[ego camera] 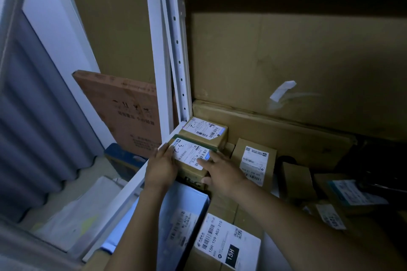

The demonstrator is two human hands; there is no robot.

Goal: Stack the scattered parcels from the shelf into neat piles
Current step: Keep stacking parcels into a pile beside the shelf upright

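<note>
In the shelf's [132,187] far left corner, a small labelled parcel [189,155] sits just in front of a second parcel [203,131], beside the white upright [176,50]. The left hand [160,167] lies flat against its left side, fingers straight. The right hand [222,171] rests straight fingers on its top, thumb at the near face.

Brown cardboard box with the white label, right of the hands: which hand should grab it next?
Probably the right hand: it lies beside that white-labelled brown cardboard box, while the left hand is across the small brown labelled parcel both touch.
</note>
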